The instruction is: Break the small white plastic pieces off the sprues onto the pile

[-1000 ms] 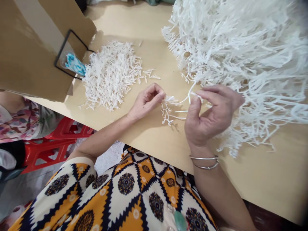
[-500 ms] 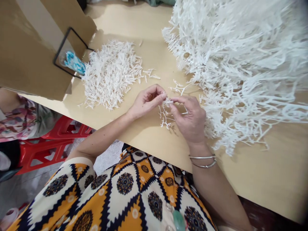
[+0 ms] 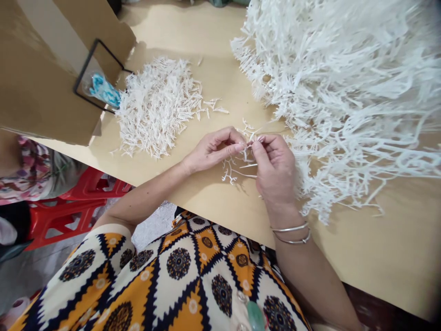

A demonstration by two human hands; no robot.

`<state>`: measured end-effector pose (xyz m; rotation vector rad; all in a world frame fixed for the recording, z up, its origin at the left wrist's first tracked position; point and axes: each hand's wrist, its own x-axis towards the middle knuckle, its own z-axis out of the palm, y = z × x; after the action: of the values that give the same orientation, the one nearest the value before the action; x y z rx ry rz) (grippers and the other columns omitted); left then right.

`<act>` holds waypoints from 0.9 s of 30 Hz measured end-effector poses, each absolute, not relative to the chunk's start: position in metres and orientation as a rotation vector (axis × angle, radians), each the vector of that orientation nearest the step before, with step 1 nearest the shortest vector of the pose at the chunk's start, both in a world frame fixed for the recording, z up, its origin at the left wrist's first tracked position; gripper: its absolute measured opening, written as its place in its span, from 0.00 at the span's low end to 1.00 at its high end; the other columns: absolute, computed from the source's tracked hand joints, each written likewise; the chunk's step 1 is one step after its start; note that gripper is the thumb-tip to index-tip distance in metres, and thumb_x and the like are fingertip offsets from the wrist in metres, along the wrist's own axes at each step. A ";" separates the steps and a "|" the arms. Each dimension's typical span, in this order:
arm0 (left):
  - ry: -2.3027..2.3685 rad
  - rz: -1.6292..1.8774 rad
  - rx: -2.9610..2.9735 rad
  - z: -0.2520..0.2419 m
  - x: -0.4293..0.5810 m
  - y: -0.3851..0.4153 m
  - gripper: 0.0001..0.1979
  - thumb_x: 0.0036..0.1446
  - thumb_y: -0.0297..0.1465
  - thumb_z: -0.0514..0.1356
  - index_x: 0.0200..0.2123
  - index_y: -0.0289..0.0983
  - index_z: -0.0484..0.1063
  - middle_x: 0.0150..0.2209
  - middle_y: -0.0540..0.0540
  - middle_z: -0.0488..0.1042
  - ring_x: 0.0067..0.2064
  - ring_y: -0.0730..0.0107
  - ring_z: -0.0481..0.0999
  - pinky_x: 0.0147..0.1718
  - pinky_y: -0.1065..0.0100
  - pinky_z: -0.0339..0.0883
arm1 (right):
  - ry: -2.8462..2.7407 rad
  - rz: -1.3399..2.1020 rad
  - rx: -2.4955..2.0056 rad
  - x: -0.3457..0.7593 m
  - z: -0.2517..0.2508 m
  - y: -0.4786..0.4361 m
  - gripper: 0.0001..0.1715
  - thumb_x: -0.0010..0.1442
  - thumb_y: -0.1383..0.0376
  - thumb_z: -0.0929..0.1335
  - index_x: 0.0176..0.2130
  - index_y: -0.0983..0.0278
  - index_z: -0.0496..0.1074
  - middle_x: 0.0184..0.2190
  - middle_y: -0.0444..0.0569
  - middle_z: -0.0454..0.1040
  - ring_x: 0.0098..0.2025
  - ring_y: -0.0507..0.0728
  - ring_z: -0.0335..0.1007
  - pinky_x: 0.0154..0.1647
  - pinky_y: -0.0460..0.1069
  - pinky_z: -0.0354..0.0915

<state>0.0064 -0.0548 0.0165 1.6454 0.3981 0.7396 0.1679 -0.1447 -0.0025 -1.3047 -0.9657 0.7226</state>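
Between my two hands is a thin white branching plastic sprig [image 3: 228, 175], its forked tips hanging below my fingers over the table. My left hand [image 3: 217, 149] pinches one part of it between thumb and forefinger. Close beside it, my right hand [image 3: 276, 168] grips the sprig with thumb and fingers, the wrist wearing two silver bangles [image 3: 292, 233]. Just right of my right hand begins a large heap of white branching sprigs [image 3: 330, 101]. To the left lies a smaller pile of short white pieces [image 3: 156, 108]. My fingers partly hide the held sprig.
A cardboard box [image 3: 44, 78] stands at the left, beside a black wire frame [image 3: 76, 82] and a blue-and-white bundle in clear plastic [image 3: 105, 91]. Red plastic stools [image 3: 65, 220] and a person's flowered clothing [image 3: 24, 172] are past the table's [image 3: 206, 197] left edge.
My right hand has shifted its hold and turned, its fingers now more curled around the sprig. Both hands have moved slightly right. The sprig's upper tips now show above my fingers.
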 end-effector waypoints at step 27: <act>0.404 0.711 1.934 0.011 0.011 -0.062 0.12 0.68 0.40 0.64 0.40 0.36 0.77 0.35 0.47 0.80 0.35 0.78 0.78 0.36 0.73 0.70 | -1.371 0.416 -1.313 0.169 0.097 -0.176 0.22 0.70 0.67 0.67 0.59 0.49 0.74 0.56 0.49 0.76 0.60 0.62 0.75 0.63 0.64 0.73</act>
<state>0.0105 -0.0623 0.0110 1.9337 0.4039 0.7108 0.1686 -0.1757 0.0971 -1.3134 -1.3708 0.4163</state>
